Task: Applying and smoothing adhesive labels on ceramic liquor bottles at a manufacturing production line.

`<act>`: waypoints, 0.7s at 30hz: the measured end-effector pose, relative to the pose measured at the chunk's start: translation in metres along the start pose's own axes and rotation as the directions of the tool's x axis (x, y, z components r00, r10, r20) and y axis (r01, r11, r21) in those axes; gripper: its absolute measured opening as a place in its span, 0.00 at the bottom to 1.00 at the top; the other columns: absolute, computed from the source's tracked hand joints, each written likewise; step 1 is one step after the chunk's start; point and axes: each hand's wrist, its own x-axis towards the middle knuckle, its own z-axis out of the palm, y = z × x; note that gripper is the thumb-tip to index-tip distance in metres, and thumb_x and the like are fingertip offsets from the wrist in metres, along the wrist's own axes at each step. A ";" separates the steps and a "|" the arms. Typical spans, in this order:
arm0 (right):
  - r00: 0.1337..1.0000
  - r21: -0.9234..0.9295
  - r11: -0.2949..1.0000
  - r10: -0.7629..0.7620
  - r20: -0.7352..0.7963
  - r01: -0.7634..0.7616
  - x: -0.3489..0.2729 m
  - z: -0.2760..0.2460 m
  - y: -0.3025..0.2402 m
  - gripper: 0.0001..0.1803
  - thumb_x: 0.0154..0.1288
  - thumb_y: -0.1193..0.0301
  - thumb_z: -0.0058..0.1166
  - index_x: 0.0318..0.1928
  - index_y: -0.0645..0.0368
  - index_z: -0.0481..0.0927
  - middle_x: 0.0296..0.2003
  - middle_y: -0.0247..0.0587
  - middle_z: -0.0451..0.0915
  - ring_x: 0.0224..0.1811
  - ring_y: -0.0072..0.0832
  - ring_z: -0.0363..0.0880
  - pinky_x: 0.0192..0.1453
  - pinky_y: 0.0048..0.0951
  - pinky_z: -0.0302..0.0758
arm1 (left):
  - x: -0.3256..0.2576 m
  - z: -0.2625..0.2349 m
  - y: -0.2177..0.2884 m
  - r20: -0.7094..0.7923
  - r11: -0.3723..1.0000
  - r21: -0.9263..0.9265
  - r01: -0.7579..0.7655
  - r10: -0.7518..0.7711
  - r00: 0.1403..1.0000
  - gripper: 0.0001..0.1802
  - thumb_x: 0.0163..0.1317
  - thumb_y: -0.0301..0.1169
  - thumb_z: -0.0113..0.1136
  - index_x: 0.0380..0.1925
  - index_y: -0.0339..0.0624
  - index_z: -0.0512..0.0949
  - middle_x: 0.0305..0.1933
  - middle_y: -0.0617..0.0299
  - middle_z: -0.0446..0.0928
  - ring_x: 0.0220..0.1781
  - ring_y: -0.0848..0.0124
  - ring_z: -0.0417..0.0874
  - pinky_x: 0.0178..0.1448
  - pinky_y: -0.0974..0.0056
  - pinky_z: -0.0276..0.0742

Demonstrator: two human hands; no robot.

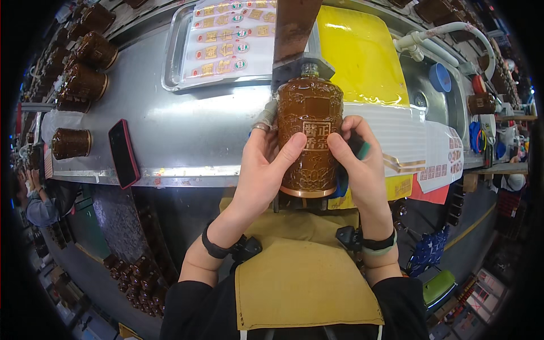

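Note:
A glossy brown bottle point(310, 107) with embossed patterns lies in front of me, neck pointing away and copper-coloured base rim toward me. Both of my hands grip it from the sides. The thumb of my left hand point(262, 161) presses at the left edge of the square label panel point(317, 135) on its front. From the other side, the thumb of my right hand point(365, 164) rests at the panel's right edge. Pale wrapping covers a left fingertip, and something green shows by the right fingers. Most other fingertips are hidden behind the bottle.
Left of the bottle, a metal tray point(170, 71) holds a sheet of labels point(226, 42). A phone point(123, 153) and several brown bottles point(71, 143) stand farther left. To the right are a wet yellow board point(365, 54), a sink with a blue cup point(440, 77) and a label sheet point(439, 156).

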 end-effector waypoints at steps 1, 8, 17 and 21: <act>1.000 -0.001 1.000 -0.001 0.000 0.001 0.002 -0.004 -0.004 0.15 0.69 0.72 0.64 0.48 0.57 0.71 0.39 0.25 0.67 0.42 0.14 0.62 0.48 0.16 0.64 | 0.000 0.000 0.001 0.001 1.000 -0.001 -0.001 0.001 1.000 0.37 0.70 0.29 0.63 0.73 0.30 0.56 0.68 0.49 0.68 0.69 0.66 0.72 0.73 0.60 0.68; 0.952 -0.302 0.904 -0.297 0.069 0.304 0.015 -0.021 -0.056 0.20 0.64 0.85 0.55 0.56 0.62 0.75 0.45 0.35 0.76 0.46 0.21 0.74 0.53 0.26 0.73 | 0.001 0.005 -0.007 0.034 0.978 0.173 -0.115 0.111 0.993 0.45 0.64 0.26 0.68 0.74 0.31 0.50 0.66 0.48 0.70 0.68 0.64 0.74 0.71 0.58 0.71; 0.393 -0.583 -0.255 -0.530 0.752 0.772 0.036 0.003 -0.096 0.18 0.51 0.77 0.61 0.46 0.60 0.84 0.41 0.38 0.85 0.41 0.32 0.80 0.43 0.33 0.74 | -0.006 0.003 0.001 0.050 0.991 0.113 -0.077 0.071 0.996 0.48 0.65 0.26 0.67 0.76 0.32 0.44 0.72 0.44 0.64 0.72 0.62 0.70 0.75 0.56 0.66; 0.197 -0.346 -0.286 -0.442 0.875 0.894 0.010 0.009 -0.064 0.13 0.49 0.70 0.60 0.38 0.58 0.82 0.38 0.34 0.82 0.43 0.25 0.77 0.41 0.26 0.74 | -0.006 -0.033 -0.018 -0.049 0.980 -0.094 -0.177 0.173 0.984 0.35 0.82 0.41 0.39 0.79 0.39 0.41 0.78 0.43 0.56 0.80 0.54 0.57 0.84 0.51 0.51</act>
